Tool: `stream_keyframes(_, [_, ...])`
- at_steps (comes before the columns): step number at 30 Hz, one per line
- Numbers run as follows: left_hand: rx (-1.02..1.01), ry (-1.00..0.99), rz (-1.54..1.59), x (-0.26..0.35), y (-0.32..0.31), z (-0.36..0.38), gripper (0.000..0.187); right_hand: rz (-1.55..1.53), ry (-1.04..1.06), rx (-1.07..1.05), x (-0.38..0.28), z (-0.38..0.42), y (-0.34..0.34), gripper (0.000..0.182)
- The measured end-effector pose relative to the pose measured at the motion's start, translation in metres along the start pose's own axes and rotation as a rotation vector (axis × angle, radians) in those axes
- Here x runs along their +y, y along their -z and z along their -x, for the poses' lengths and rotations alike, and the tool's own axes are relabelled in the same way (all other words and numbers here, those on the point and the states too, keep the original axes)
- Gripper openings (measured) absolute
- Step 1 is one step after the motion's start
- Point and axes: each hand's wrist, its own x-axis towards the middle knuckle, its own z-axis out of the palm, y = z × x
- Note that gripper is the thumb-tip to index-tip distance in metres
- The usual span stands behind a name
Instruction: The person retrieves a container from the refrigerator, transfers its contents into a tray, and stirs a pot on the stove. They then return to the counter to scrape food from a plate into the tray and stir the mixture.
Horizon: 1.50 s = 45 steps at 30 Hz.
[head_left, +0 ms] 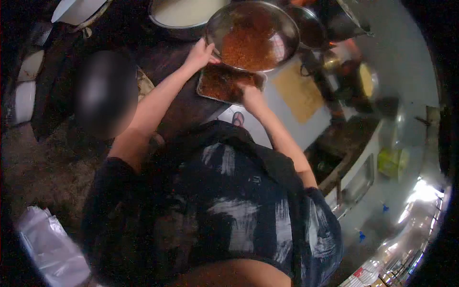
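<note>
A wide metal bowl (pixel 289 36) with a reddish-brown, crumbly food (pixel 246 48) in it is tilted toward me. My left hand (pixel 201 55) grips its left rim, thumb and fingers closed at the edge. Just below the bowl is a rectangular metal tray (pixel 215 99), holding a darker red-brown mass (pixel 217 83). My right hand (pixel 252 98) reaches over the tray's near right edge, its fingers down at the food. Those fingers are blurred and partly hidden, and I cannot tell whether they pinch anything.
A large pot with pale contents (pixel 184 12) stands beyond the bowl. To its right is another dark round pan (pixel 308 26). A yellowish board or sheet (pixel 299 93) lies right of the tray. A dark round shape (pixel 105 93) is at left, and plastic bags (pixel 52 246) lie lower left.
</note>
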Motion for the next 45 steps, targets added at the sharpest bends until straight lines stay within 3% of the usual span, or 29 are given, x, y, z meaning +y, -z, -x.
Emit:
stream_keyframes(2, [-0.005, -0.021, -0.003, -0.004, 0.001, -0.001, 0.025, -0.062, -0.029, -0.150, -0.003, 0.008, -0.002, 0.034])
stream_keyframes(6, [0.003, -0.018, 0.000, 0.000, -0.002, 0.002, 0.025, -0.023, -0.119, -0.203, 0.017, 0.010, -0.023, 0.033])
stream_keyframes(8, [0.015, -0.009, -0.023, 0.002, -0.005, 0.006, 0.025, -0.103, -0.128, -0.020, 0.029, 0.014, -0.020, 0.033])
stream_keyframes(11, [0.018, -0.021, -0.050, 0.001, -0.005, 0.005, 0.026, -0.045, -0.056, 0.076, 0.042, 0.019, -0.012, 0.035])
stream_keyframes(19, [-0.021, -0.010, -0.009, -0.009, -0.006, -0.003, 0.025, 0.198, -0.303, 0.065, 0.050, 0.033, -0.005, 0.036])
stream_keyframes(23, [-0.031, -0.028, -0.023, -0.008, -0.006, -0.004, 0.023, -0.069, -0.294, 0.109, 0.055, 0.022, -0.044, 0.037])
stream_keyframes(25, [-0.029, -0.022, -0.028, -0.009, -0.007, -0.003, 0.022, -0.255, -0.284, 0.171, 0.047, 0.019, -0.051, 0.028])
stream_keyframes(30, [0.007, -0.027, -0.011, 0.007, -0.012, 0.005, 0.020, -0.195, -0.219, 0.125, 0.037, 0.021, -0.046, 0.032])
stream_keyframes(32, [0.006, -0.038, -0.016, -0.001, -0.011, 0.002, 0.019, -0.234, -0.189, 0.317, 0.036, 0.028, -0.038, 0.033])
stream_keyframes(35, [0.007, -0.033, -0.013, -0.004, -0.011, 0.000, 0.019, -0.213, -0.332, 0.215, 0.045, 0.035, -0.025, 0.033])
stream_keyframes(36, [0.006, -0.019, -0.004, -0.004, -0.011, 0.000, 0.019, -0.156, -0.366, 0.077, 0.047, 0.035, -0.023, 0.034])
stream_keyframes(40, [0.000, -0.016, -0.028, -0.001, -0.013, 0.001, 0.020, -0.220, -0.337, 0.063, 0.041, 0.035, -0.045, 0.033])
stream_keyframes(42, [-0.014, -0.016, -0.022, 0.000, -0.012, 0.001, 0.021, -0.298, -0.209, 0.163, 0.045, 0.032, -0.054, 0.033])
stream_keyframes(45, [-0.005, -0.029, 0.002, 0.002, -0.015, 0.003, 0.021, -0.313, -0.160, 0.194, 0.035, 0.041, -0.027, 0.033])
